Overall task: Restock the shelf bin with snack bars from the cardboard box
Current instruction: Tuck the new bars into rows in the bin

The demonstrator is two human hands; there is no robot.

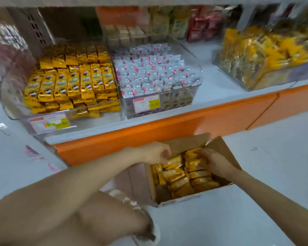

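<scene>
- The left hand [156, 153] has its fingers curled into a loose fist. It sits at the lower edge of the raised flap of the open brown cardboard box [153, 183].
- One yellow-wrapped snack bar [174, 160] lies just under the left thumb. The blur hides whether the fingers actually grip it.
- The right hand [216, 163] reaches into the box, its fingers stretched flat and touching the wrappers of the far right row. The thumb is hidden.
- The loose yellow snack bars [182, 180] fill the box between and below both sets of fingers.
- The clear plastic shelf bin [96, 119], stacked with matching yellow bars, stands well beyond the left fingers, up on the orange-edged white shelf [167, 126].
- A second clear bin of white-and-pink wrapped sweets [155, 71] stands beyond the right fingertips, just beside the first bin.
</scene>
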